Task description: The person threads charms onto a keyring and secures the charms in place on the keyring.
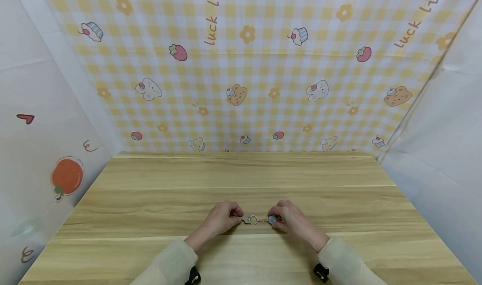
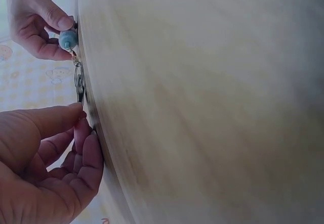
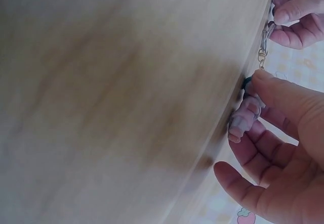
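A keychain stretches between the two hands, low over the wooden table. My left hand (image 1: pixel 223 218) pinches one end, by a flat silvery piece that looks like a key (image 1: pixel 246 219); its tip is hidden by the fingers. Beside that piece, a metal ring (image 1: pixel 257 220) leads through a short gold-coloured chain (image 1: pixel 262 221) to a blue charm (image 1: pixel 272 219). My right hand (image 1: pixel 293 220) holds the charm between thumb and fingers. In the right wrist view the charm shows a pale pinkish-grey figure (image 3: pixel 245 117) below the thumb. The left wrist view shows its rounded blue part (image 2: pixel 68 39).
The wood-grain table (image 1: pixel 241 172) reaches back to a yellow checked cloth (image 1: pixel 241 67) with cartoon prints. White sheets hang at the left (image 1: pixel 37 80) and right (image 1: pixel 444 151) sides. Dark straps (image 1: pixel 321 272) sit at both wrists.
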Tool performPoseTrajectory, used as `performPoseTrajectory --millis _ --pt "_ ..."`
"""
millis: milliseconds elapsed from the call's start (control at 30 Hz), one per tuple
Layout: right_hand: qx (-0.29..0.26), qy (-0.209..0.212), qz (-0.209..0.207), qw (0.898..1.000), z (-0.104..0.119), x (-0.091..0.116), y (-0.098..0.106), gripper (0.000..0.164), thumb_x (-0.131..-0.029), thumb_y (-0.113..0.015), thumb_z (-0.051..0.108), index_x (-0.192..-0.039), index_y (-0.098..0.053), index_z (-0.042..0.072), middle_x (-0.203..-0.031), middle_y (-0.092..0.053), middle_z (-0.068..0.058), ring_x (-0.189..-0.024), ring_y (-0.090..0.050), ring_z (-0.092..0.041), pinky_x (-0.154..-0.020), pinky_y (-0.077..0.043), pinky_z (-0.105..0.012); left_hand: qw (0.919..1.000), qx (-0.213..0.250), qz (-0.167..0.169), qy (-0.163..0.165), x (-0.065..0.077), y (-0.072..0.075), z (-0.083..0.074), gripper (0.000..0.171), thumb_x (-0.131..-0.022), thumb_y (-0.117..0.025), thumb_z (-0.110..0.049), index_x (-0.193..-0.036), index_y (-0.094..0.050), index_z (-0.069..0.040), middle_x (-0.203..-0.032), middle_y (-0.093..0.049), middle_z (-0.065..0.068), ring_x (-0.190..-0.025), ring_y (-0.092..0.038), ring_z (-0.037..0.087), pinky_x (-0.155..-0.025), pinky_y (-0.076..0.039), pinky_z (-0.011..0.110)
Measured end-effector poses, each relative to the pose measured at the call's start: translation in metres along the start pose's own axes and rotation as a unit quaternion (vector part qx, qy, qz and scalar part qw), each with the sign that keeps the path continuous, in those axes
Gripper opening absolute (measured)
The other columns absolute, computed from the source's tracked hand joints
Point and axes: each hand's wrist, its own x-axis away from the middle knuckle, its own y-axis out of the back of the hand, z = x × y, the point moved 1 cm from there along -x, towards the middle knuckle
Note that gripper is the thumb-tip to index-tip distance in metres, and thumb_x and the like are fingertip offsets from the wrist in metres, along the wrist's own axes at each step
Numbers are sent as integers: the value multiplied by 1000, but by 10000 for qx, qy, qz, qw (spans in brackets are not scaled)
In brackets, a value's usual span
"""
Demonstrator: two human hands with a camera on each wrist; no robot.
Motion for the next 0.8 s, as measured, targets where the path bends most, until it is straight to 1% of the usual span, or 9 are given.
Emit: performPoseTrajectory --millis 100,200,233,400,467,533,633,733,800 --pt "56 2 -22 10000 -1 0 0 22 -74 -78 9 -93 -69 5 -84 -58 -1 -75 -47 -10 -64 -40 -20 10000 2 14 -34 -1 1 0 7 -76 -70 1 -80 -68 -5 -71 -62 -3 -66 -51 5 -63 -43 20" --pt "51 -77 -20 10000 -2 1 0 26 -74 -78 11 -96 -67 3 -87 -59 -2 -79 -49 -12 -67 -43 -23 10000 -7 31 -82 0 0 1 9 -75 -70 4 -79 -67 -4 -70 -61 -2 -65 -50 6 -62 -43 20" --pt "14 -89 -36 10000 -3 2 0 28 -74 -77 13 -98 -67 2 -89 -59 -3 -80 -50 -14 -68 -44 -24 10000 6 46 -44 0 0 1 9 -76 -70 4 -79 -67 -3 -70 -61 -2 -66 -50 6 -62 -43 20" --pt "50 -35 -393 9992 -11 13 3 32 -79 -72 11 -105 -63 -4 -96 -62 -12 -87 -57 -25 -74 -51 -35 9998 -194 -18 -67 3 2 2 8 -77 -70 2 -81 -67 -3 -73 -61 -1 -69 -52 9 -64 -44 23" --pt "161 -151 -552 9982 -15 20 8 31 -81 -70 9 -107 -62 -6 -98 -63 -16 -89 -58 -29 -75 -52 -40 9993 -340 -133 -80 5 6 3 7 -78 -70 0 -83 -67 -3 -76 -61 0 -71 -53 11 -65 -45 25" --pt "191 -448 -652 9967 -20 27 14 29 -82 -69 6 -107 -62 -6 -100 -63 -18 -91 -58 -32 -77 -52 -43 9979 -561 -303 -74 8 12 4 8 -79 -70 -3 -87 -67 -4 -79 -62 1 -74 -55 13 -66 -46 27" --pt "192 -864 -838 9926 -28 37 23 29 -82 -68 3 -108 -61 -7 -101 -62 -21 -93 -58 -36 -79 -50 -48 9946 -846 -586 90 13 23 8 14 -82 -70 -9 -95 -67 -6 -88 -64 4 -80 -59 17 -67 -48 31" --pt "285 -1114 -1062 9877 -36 48 30 30 -83 -68 3 -110 -60 -8 -103 -61 -24 -96 -56 -39 -79 -49 -50 9892 -1134 -895 260 20 34 14 22 -83 -70 -14 -104 -65 -8 -100 -63 8 -86 -60 22 -64 -49 33" --pt "476 -1132 -1262 9844 -42 54 34 34 -82 -69 3 -111 -58 -10 -104 -60 -27 -97 -55 -42 -79 -49 -52 9829 -1413 -1164 193 24 42 19 29 -83 -71 -16 -110 -63 -7 -107 -62 11 -91 -59 26 -65 -50 35"
